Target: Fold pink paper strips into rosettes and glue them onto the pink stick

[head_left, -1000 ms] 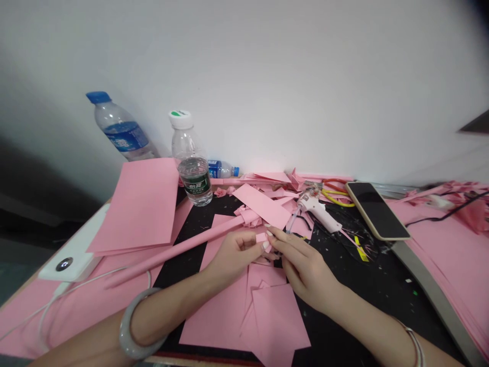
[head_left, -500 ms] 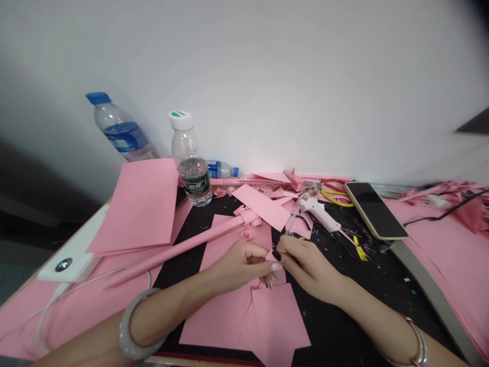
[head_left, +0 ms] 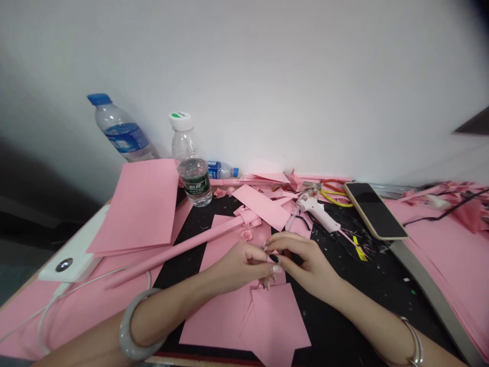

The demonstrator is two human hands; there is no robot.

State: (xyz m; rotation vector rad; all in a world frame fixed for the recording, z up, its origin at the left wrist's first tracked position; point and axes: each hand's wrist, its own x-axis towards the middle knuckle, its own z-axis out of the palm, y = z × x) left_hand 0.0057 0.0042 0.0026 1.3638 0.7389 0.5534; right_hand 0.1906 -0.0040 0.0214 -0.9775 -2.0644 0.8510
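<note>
- The left hand (head_left: pixel 237 265) is curling half-closed, its fingers reaching across to the right hand;
- the right hand (head_left: pixel 305 260) is arching over, its fingertips meeting the left's; anything pinched between them is hidden, so I cannot tell whether either hand is gripping something;
- a pink paper rose (head_left: pixel 246 235) is sitting just beyond the left hand;
- a rolled pink paper tube (head_left: pixel 179 250) is lying diagonally across the black mat (head_left: pixel 183 239), near the left hand;
- cut pink paper sheets (head_left: pixel 275 321) are lying beneath both hands, toward the mat's near edge;
- a hot glue gun (head_left: pixel 317 211) is lying beyond the right hand, near the mat's far edge.
</note>
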